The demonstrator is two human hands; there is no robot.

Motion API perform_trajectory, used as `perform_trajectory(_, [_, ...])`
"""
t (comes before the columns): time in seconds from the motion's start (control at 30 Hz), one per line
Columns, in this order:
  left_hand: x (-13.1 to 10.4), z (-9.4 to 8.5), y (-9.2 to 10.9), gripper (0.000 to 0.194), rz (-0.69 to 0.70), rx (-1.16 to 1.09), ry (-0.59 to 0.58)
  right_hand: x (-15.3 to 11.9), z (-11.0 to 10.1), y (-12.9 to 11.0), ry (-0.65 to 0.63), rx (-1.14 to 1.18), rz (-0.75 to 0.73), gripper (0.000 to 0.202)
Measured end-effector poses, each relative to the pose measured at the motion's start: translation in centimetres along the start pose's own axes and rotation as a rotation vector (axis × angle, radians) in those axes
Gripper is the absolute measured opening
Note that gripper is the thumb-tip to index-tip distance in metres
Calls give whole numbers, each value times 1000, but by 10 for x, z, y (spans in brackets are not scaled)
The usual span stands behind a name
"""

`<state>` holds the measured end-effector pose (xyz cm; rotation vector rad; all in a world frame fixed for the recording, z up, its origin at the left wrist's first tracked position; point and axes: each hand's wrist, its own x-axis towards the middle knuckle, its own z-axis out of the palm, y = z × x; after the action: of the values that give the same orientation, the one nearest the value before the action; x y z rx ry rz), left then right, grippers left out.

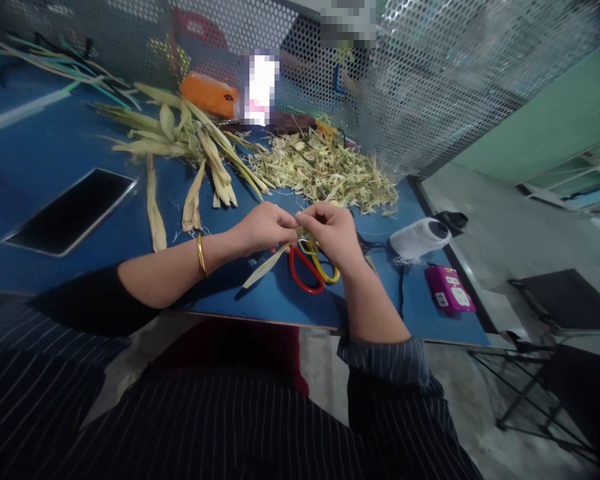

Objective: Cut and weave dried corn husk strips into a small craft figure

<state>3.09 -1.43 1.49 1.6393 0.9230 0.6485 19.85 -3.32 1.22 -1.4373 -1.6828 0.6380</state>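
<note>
Head view, fingers [310,221] pinched, holding husk strip [265,267]

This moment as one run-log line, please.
Left hand: pinching dried husk strip | Right hand: pinching strip's upper end | Near: red and yellow scissor handles | Rest: husk scraps, white spool, phone on blue table

On the bench [260,300], scissors [321,274] are surrounded: phone [73,210] at nine o'clock, scraps [325,172] at twelve, spool [414,239] at three.
</note>
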Motion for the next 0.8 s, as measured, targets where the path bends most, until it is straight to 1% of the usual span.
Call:
perform_trajectory(0.03, [0, 0, -1, 12, 6, 5, -19, 1, 0, 1, -21, 97, 38, 23])
perform_trajectory(0.1, [0, -1, -2, 14, 35, 9, -78, 3, 1, 3, -9, 249, 86, 25])
perform_trajectory(0.17, [1, 0, -3, 15, 51, 6, -164, 5, 4, 3, 38, 347, 99, 28])
perform_trajectory(0.27, [1, 1, -4, 15, 27, -14, -298, 7, 6, 3, 119, 445, 103, 33])
perform_trajectory(0.33, [0, 1, -4, 13, 11, -27, -341, 9, 6, 3, 203, 497, 78, 34])
perform_trajectory(0.43, [0, -3, -1, 11, 27, -40, -332, 10, 4, 5, 325, 538, 5, 34])
perform_trajectory(0.5, [0, -7, 1, 10, 48, -48, -324, 9, 4, 4, 348, 522, -45, 33])
perform_trajectory(0.63, [-3, -9, 4, 25, 65, -77, -349, 6, 8, 0, 283, 468, -106, 29])
perform_trajectory(0.8, [-5, -1, 5, 21, -13, -100, -287, -2, 11, -8, 175, 421, -190, 25])
